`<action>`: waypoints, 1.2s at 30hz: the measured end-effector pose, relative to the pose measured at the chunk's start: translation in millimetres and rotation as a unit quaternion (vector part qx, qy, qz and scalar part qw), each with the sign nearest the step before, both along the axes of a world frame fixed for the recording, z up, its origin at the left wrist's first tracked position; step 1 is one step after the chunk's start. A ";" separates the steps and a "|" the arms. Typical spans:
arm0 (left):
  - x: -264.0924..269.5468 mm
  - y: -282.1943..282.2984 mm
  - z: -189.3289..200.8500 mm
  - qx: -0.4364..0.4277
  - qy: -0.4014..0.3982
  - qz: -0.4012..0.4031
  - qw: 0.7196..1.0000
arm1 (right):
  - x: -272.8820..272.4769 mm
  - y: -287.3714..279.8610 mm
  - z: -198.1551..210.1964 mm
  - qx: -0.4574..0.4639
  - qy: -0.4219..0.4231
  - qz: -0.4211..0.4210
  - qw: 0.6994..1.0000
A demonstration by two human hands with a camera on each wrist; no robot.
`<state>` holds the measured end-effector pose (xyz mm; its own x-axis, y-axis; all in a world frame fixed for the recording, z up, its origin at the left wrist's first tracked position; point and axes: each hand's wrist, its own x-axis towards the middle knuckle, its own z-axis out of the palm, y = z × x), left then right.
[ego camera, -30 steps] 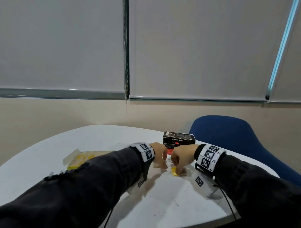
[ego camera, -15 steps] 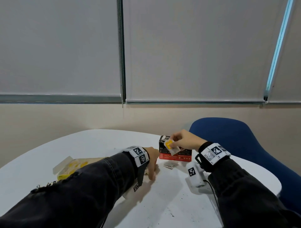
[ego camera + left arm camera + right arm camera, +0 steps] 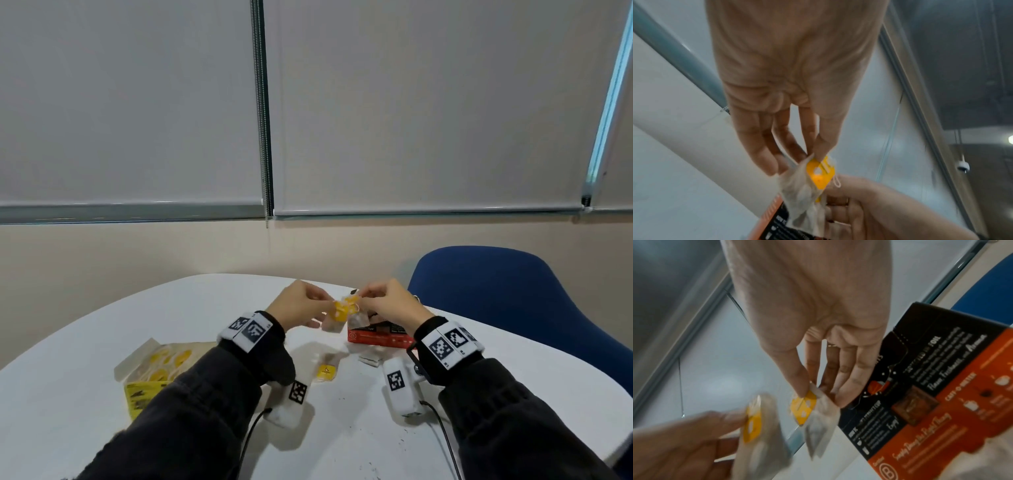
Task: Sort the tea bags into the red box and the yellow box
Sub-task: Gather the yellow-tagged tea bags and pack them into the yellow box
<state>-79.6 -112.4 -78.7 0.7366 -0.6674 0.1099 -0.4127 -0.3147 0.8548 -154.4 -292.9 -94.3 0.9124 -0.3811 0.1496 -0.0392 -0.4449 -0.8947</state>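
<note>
Both hands are raised above the white round bench, close together: the left hand pinches one translucent tea bag with a yellow tag and the right hand pinches another, fingers narrow on each. Just behind them sits the red and black cardboard box. The open yellow cardboard box lies well left, and a loose yellow-tagged tea bag rests between the wrists.

Dark sleeves on both arms; white wristbands with black square markers, white camera units beneath trailing black cables
</note>
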 end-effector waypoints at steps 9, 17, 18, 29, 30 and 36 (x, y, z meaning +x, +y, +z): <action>-5.1 -2.9 -19.9 -0.151 0.041 0.018 0.987 | -6.3 12.2 -6.0 0.118 -0.044 0.060 0.990; -0.6 -0.8 -31.2 -0.187 0.037 0.067 0.979 | -9.3 19.2 -6.2 0.113 -0.006 0.101 0.988; 0.9 0.2 -30.7 -0.202 0.036 0.082 0.975 | -7.8 18.6 -6.3 0.095 0.015 0.102 0.990; 8.0 6.7 -30.6 -0.344 0.046 0.127 0.929 | 18.7 60.3 -6.8 -0.428 0.243 0.244 0.836; 7.4 7.3 -31.0 -0.344 0.048 0.124 0.929 | 19.8 60.6 -7.8 -0.434 0.248 0.243 0.832; 6.9 10.5 -31.8 -0.349 0.063 0.121 0.927 | 9.6 48.4 1.1 -0.480 0.234 0.178 0.826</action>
